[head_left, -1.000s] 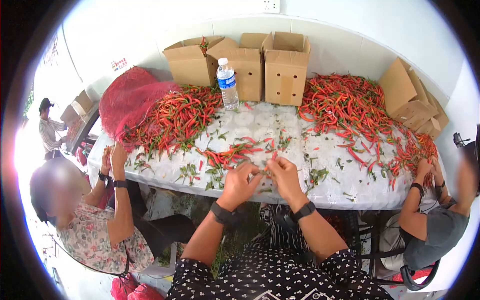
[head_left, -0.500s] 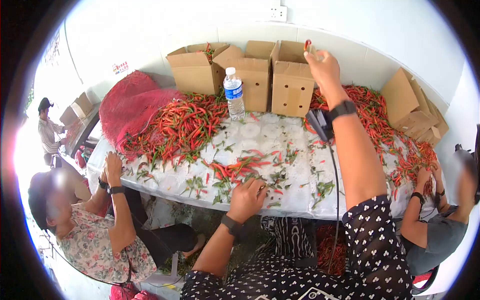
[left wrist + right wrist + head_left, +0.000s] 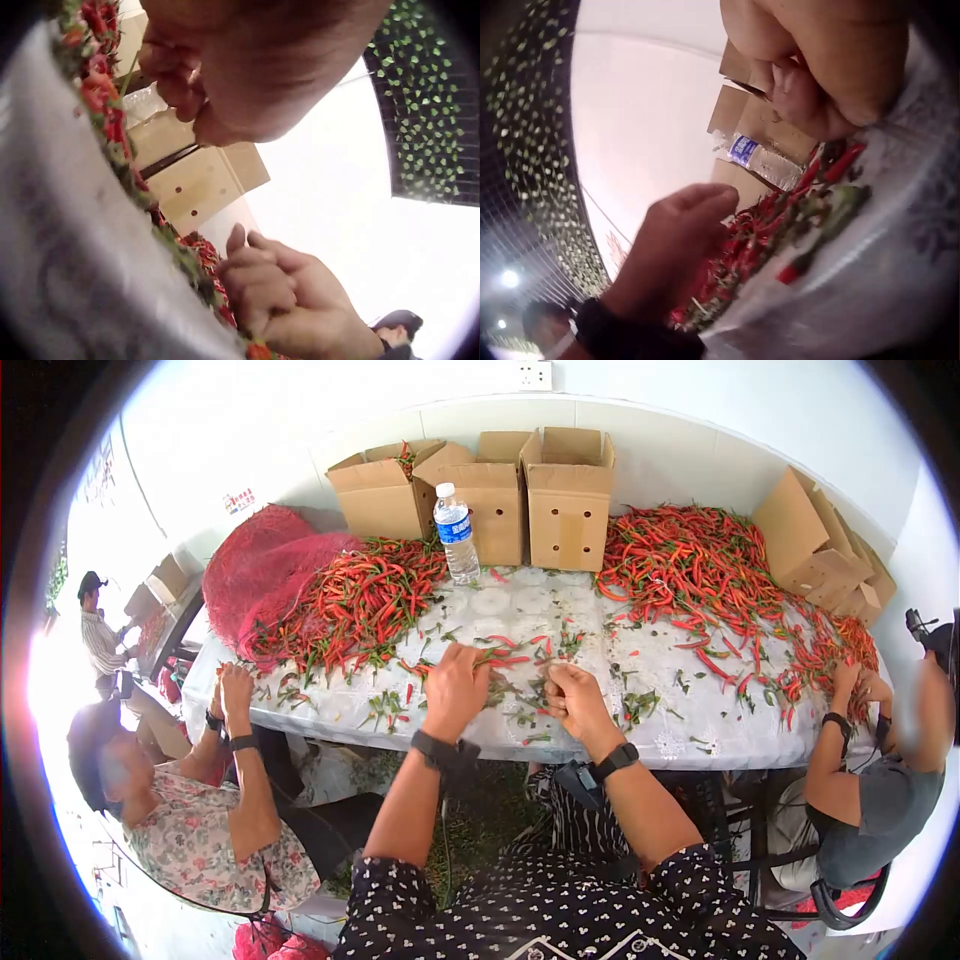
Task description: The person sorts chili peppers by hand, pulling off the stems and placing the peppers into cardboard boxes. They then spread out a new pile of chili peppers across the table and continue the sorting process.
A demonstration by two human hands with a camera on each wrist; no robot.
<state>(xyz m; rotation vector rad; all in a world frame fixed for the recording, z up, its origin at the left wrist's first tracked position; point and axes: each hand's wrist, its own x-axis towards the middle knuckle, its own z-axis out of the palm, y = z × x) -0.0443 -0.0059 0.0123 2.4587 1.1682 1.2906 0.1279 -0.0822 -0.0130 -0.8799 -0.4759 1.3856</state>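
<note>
In the head view my left hand (image 3: 456,690) reaches over a small heap of red chili peppers (image 3: 512,660) at the table's middle. Its bent fingers pinch a chili pepper by the green stem, and a thin green stem (image 3: 130,73) shows at the fingertips in the left wrist view; the palm hides the rest. My right hand (image 3: 582,705) hovers to the right of that heap, close over the table. The left wrist view shows its fingers loosely curled, with a gap between thumb and index finger and nothing visible there.
Big chili piles (image 3: 365,595) (image 3: 690,560) lie left and right, the left one partly under red netting (image 3: 262,575). Cardboard boxes (image 3: 570,510) and a water bottle (image 3: 457,535) stand behind. Green scraps (image 3: 640,705) dot the white tablecloth (image 3: 690,735). People sit at both sides.
My right hand was raised by the right-hand box with a chili pepper half a second ago; now it is back low over the table. My left hand has moved forward to the small heap.
</note>
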